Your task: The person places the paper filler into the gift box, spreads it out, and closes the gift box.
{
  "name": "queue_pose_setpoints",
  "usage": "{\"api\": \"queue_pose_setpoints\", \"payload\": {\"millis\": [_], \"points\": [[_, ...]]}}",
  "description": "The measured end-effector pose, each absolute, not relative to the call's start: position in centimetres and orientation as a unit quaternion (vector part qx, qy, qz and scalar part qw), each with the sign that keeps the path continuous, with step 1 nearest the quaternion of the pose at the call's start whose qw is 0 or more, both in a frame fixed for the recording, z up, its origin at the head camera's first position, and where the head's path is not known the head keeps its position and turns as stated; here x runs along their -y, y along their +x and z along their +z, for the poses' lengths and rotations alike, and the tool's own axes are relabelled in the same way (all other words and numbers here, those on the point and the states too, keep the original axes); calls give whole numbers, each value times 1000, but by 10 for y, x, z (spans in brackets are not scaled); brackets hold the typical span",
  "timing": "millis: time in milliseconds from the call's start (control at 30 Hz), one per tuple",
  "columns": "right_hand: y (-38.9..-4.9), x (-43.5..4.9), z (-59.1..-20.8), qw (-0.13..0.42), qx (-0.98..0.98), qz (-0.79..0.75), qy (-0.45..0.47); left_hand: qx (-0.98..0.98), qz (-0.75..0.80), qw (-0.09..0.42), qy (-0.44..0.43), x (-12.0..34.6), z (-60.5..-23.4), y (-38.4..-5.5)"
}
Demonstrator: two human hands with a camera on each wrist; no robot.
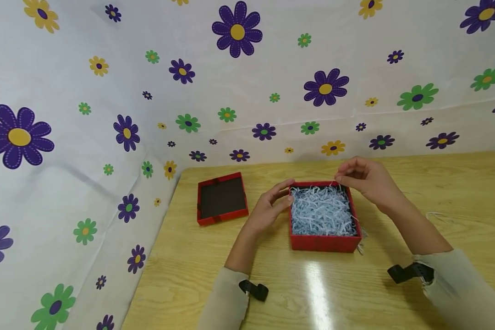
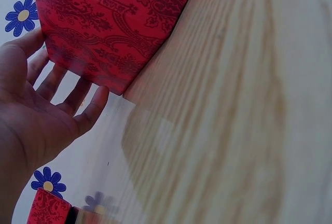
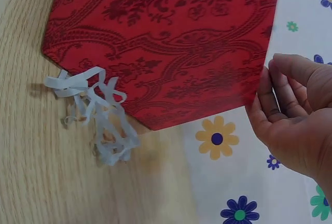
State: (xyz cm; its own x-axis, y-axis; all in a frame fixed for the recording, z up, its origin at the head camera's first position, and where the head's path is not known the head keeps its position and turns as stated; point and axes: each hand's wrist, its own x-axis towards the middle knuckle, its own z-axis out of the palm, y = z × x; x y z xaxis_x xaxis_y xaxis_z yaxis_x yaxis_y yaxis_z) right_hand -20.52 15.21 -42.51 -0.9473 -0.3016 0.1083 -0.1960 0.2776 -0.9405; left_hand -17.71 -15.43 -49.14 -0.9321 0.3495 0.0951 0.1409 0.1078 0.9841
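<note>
A red patterned box [image 1: 323,243], lidless, stands on the table and is filled with pale blue shredded paper [image 1: 321,211]. My left hand [image 1: 268,207] holds the box by its far left corner, with the thumb on the left wall and the fingers bent around the back. At the far right corner, my right hand [image 1: 367,181] has thumb and fingertips together, pinching what looks like a pale paper shred by the rim; the shred is barely visible. Some loose shreds [image 3: 106,115] lie on the table against the box's right side.
The red lid [image 1: 222,199], dark inside, lies upturned left of the box. Another loose strand [image 1: 435,214] is farther right on the wooden table [image 1: 181,275]. Flower-printed white sheeting [image 1: 247,91] borders the table at the back and left.
</note>
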Motion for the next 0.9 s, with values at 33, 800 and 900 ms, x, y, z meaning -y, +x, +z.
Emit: {"api": "queue_pose_setpoints", "payload": {"millis": [33,800,900], "points": [[-204,-153,-423,45,-795,-584,-158,-740,647,80,166,154,-491,-177],[-195,-107,-418,66,-821,-528,-206,-739,648,84,160,153,-492,-177],[-195,-96,-418,79,-823,-520,-214,-737,652,83,158,153,-490,-177]]}}
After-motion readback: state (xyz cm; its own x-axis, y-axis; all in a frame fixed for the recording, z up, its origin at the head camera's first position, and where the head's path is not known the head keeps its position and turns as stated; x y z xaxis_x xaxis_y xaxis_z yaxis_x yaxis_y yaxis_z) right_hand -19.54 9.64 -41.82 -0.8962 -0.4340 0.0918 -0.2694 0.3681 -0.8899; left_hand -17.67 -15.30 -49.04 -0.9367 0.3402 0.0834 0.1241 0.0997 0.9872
